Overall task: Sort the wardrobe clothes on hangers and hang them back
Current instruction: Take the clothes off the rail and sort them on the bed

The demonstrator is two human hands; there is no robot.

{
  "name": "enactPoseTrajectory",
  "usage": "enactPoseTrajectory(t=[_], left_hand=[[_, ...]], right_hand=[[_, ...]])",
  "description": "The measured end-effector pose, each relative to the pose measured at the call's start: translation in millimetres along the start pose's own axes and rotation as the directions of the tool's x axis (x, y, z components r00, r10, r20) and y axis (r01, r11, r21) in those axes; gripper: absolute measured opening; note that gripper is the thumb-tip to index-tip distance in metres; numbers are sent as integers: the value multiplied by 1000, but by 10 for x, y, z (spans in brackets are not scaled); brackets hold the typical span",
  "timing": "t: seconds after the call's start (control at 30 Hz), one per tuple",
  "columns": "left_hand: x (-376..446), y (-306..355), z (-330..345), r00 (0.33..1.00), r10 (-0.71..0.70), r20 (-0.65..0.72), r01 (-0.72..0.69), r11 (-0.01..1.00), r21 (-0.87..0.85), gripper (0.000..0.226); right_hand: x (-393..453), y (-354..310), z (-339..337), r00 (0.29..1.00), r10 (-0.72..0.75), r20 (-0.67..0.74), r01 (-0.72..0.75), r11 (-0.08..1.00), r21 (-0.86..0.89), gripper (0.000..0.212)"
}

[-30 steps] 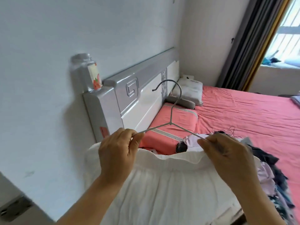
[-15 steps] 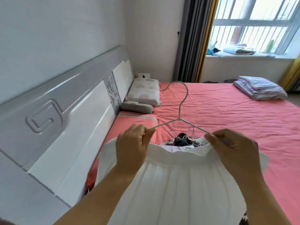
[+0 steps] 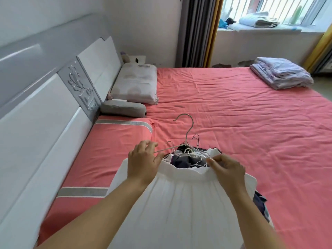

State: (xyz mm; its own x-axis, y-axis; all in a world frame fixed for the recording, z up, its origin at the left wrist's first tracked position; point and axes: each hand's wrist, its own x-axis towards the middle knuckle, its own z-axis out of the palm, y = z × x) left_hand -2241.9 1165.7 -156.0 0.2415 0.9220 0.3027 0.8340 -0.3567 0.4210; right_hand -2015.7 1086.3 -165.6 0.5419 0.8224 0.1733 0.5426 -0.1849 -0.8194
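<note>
A white pleated skirt (image 3: 183,203) hangs on a thin metal hanger (image 3: 187,130) above the bed. My left hand (image 3: 142,164) pinches the hanger's left arm together with the waistband. My right hand (image 3: 227,169) pinches the waistband at the hanger's right end. Behind the skirt lies a pile of dark and white clothes with several wire hangers (image 3: 190,157) on the bed. The skirt hides most of that pile.
A pink-sheeted bed (image 3: 233,114) fills the view, with a grey-white headboard (image 3: 53,87) along the left. Pillows (image 3: 134,85) lie at the head end. A folded lilac quilt (image 3: 280,72) sits far right. Curtains and a window sill with folded laundry (image 3: 256,20) are beyond.
My view has swung right and down from the wall and headboard toward the bed. The skirt on its hanger has come lower over the clothes pile, both hands keeping their hold.
</note>
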Motion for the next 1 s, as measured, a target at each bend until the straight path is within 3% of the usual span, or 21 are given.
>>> enactPoseTrajectory(t=[0.13,0.23,0.33,0.37,0.47,0.73,0.87,1.0], left_hand=[[39,-113,311,985,-64,159,65,998,-3,33],[26,-196,494,950,-120,287,119,993,20,34],[31,-262,621,910,-166,380,162,986,43,37],[32,-272,638,906,-168,390,164,986,43,37],[20,-322,652,905,-184,383,194,981,14,36],[-192,-661,325,869,-307,387,351,935,-47,35],[-496,-906,-88,843,-370,390,425,903,-61,34],[-1014,-1204,-686,825,-456,335,504,861,-69,30]], right_hand=[[292,361,300,995,86,59,-81,993,-91,19],[440,589,465,985,149,92,-142,987,-75,23],[514,782,613,973,194,121,-187,980,-70,13],[515,813,641,972,197,126,-181,975,-127,24],[439,843,747,973,152,173,-119,975,-187,41],[-72,413,1163,896,24,443,-6,999,-43,30],[-396,-62,1426,827,-67,558,59,998,31,30],[-840,-659,1684,701,-252,667,233,965,120,28]])
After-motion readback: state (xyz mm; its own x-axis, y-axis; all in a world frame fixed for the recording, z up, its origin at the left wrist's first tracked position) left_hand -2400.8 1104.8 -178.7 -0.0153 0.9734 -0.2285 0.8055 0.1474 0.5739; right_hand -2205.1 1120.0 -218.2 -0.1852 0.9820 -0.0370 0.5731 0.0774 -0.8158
